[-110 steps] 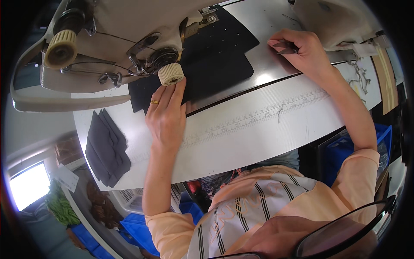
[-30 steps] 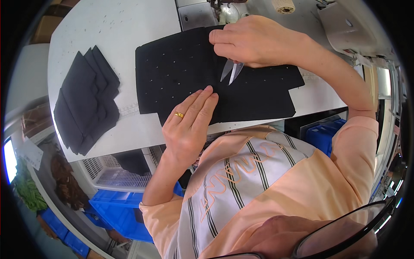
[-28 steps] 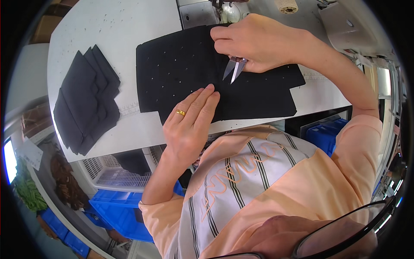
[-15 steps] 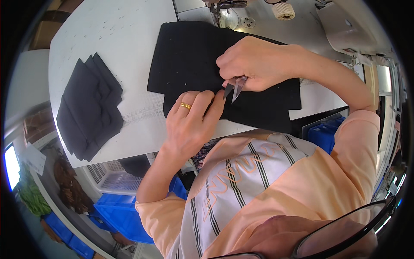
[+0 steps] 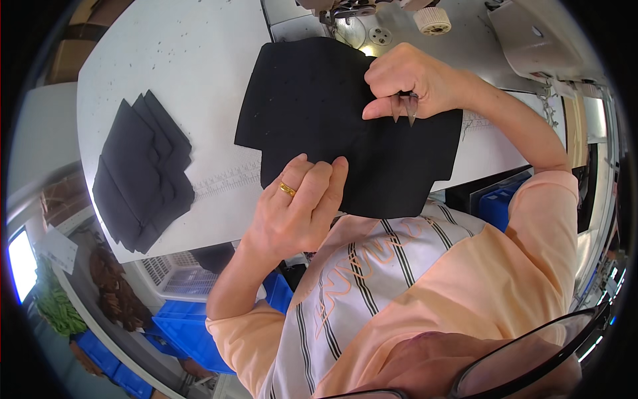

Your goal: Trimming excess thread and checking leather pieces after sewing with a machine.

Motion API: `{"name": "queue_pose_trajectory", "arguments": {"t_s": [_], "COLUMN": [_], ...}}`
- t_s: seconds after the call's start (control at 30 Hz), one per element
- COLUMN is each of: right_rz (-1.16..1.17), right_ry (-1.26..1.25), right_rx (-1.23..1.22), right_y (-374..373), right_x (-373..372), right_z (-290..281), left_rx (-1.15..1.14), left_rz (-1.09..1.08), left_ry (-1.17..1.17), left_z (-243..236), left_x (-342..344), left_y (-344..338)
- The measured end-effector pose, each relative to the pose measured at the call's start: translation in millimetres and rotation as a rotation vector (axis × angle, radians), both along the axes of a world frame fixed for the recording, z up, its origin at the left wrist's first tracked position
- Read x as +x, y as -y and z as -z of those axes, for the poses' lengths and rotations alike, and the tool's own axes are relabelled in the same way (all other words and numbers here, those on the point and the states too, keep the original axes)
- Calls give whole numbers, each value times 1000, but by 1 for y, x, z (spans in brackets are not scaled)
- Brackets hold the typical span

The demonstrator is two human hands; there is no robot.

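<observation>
A black fabric piece (image 5: 309,100) with notched corners lies across the table in front of me, its near edge reaching my shirt. At that near edge, my left hand (image 5: 292,209), with a gold ring on one finger, pinches the cloth; the thumb is partly hidden. My right hand (image 5: 425,80) is closed around small thread snips (image 5: 410,110), their two pointed blades apart and sticking out below the fingers. This hand is over the far right part of the fabric; whether it also grips the cloth, I cannot tell.
A stack of dark fabric pieces (image 5: 143,176) lies on the white table (image 5: 189,50) at left. A sewing machine (image 5: 349,10) with a white knob (image 5: 432,21) stands beyond the cloth. Below the table are a white plastic basket (image 5: 189,282) and blue bins (image 5: 189,329).
My right hand has moved away from my left, up and to the right, with the snips. The black fabric has shifted and turned slightly, and my left hand has come a little nearer.
</observation>
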State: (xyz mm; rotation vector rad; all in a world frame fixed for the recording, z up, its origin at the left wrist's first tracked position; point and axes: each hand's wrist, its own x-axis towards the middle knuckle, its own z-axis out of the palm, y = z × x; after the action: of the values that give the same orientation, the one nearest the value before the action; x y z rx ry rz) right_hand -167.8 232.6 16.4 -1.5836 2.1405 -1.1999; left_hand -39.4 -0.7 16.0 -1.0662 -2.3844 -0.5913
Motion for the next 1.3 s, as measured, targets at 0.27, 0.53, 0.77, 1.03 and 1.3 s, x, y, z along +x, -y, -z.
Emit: {"name": "queue_pose_trajectory", "arguments": {"t_s": [0.27, 0.53, 0.77, 1.03, 1.3], "right_rz": [-43, -18, 543, 407, 529], "right_ry": [-89, -34, 489, -145, 203], "right_rx": [104, 30, -38, 7, 140], "right_y": [5, 4, -80, -19, -34], "right_x": [27, 26, -19, 2, -4], "right_z": [0, 4, 10, 10, 4], "left_rx": [-11, -85, -120, 60, 56], "left_rz": [-78, 99, -34, -135, -197], "left_ry": [136, -6, 32, 49, 55], "left_z": [5, -3, 3, -3, -4], "left_x": [-5, -14, 10, 26, 45], "left_y": [-9, -6, 37, 35, 44]}}
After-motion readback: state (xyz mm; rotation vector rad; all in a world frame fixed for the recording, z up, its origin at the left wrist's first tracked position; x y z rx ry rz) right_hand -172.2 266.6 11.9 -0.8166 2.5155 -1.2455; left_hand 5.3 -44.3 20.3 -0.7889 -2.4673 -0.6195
